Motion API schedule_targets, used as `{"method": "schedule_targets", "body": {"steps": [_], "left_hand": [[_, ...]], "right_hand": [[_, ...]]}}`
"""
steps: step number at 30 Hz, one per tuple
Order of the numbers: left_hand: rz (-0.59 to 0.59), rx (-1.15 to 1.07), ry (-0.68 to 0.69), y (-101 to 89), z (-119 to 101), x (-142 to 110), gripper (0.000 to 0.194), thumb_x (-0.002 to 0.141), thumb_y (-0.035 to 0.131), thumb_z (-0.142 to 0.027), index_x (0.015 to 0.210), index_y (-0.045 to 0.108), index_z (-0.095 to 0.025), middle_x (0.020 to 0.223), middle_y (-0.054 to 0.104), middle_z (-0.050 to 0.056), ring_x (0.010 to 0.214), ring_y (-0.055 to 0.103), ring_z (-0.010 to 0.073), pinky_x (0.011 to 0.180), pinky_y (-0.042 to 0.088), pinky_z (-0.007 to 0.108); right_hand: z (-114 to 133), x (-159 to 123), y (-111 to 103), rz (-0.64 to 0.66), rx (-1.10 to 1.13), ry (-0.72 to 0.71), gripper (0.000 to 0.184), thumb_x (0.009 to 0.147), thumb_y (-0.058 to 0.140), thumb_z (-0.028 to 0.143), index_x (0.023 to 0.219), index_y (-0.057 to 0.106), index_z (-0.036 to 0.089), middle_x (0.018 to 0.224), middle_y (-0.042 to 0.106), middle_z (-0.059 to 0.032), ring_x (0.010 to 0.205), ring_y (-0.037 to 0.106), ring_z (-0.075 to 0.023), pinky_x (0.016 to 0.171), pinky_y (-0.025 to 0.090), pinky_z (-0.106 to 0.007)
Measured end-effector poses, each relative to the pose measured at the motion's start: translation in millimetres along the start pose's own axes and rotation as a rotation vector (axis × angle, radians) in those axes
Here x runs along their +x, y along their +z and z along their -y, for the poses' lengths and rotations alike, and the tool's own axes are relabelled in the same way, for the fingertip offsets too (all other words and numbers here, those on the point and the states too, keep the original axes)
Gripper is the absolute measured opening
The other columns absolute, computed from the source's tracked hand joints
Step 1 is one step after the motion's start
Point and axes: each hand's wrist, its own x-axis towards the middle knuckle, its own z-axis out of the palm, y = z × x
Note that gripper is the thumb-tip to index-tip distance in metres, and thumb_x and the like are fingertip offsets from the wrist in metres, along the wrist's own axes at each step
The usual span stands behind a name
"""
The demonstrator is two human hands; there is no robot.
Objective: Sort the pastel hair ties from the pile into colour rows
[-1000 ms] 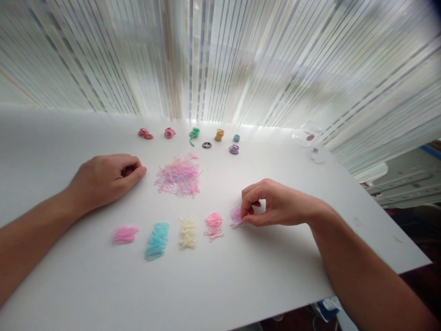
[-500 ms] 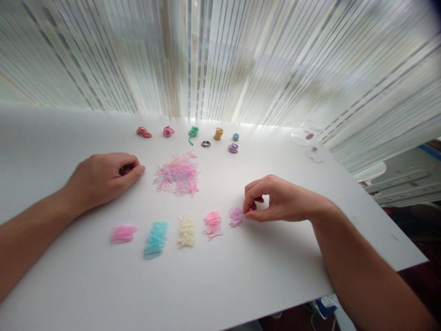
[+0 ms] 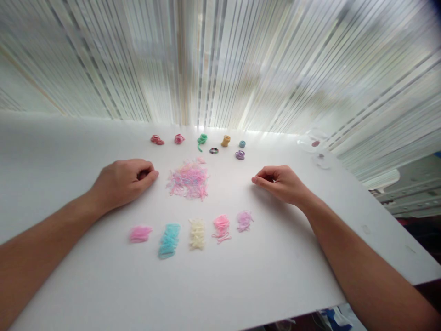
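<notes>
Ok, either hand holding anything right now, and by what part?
Nothing seen held: left hand and right hand lie curled either side of the rubber band pile.

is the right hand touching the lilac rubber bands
No, the right hand rests on the white board apart from the lilac rubber bands, with bare board between them.

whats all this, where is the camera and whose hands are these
These are a person's own bare hands, filmed by one camera worn on their head, looking forward and down. On a white surface lie small elastic bands: a mixed heap in the middle, five colour patches nearer the person, such as the turquoise one, and a row of small bundles beyond. The left hand and right hand rest curled on either side of the heap, and neither visibly holds anything.
</notes>
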Motion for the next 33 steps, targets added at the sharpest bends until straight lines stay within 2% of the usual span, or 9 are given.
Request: {"method": "schedule_targets", "body": {"steps": [9,22,33], "left_hand": [[-0.010,-0.016,0.010,-1.2,-6.0,-4.2,0.038,0.095,0.044,-0.053,0.080,0.062,-0.023,0.085,0.073,0.005,0.079,0.062,0.0221,0.071,0.036,0.035],[-0.038,-0.052,0.044,1.6,-3.7,-5.7,0.037,0.097,0.047,-0.051,0.078,0.063,-0.023,0.084,0.075,0.005,0.076,0.062,0.0212,0.070,0.036,0.035],[-0.006,-0.006,-0.007,1.7,-1.7,-1.4,0.039,0.093,0.045,-0.056,0.081,0.063,-0.024,0.086,0.072,0.006,0.079,0.062,0.0241,0.072,0.035,0.035]], "right_hand": [[-13.7,1.9,6.5,-0.026,-0.109,-0.087,0.045,0.095,0.072,0.061,0.090,0.086,0.019,0.072,0.075,-0.0053,0.063,0.058,-0.0185,0.061,0.043,-0.034],[-15.9,2.9,7.0,-0.011,-0.136,-0.113,0.047,0.097,0.071,0.063,0.092,0.086,0.019,0.077,0.079,-0.0077,0.064,0.061,-0.0211,0.064,0.047,-0.037],[-7.8,3.8,7.1,-0.023,-0.106,-0.093,0.041,0.093,0.071,0.055,0.091,0.086,0.016,0.073,0.076,-0.0053,0.063,0.056,-0.0168,0.062,0.043,-0.032]]}}
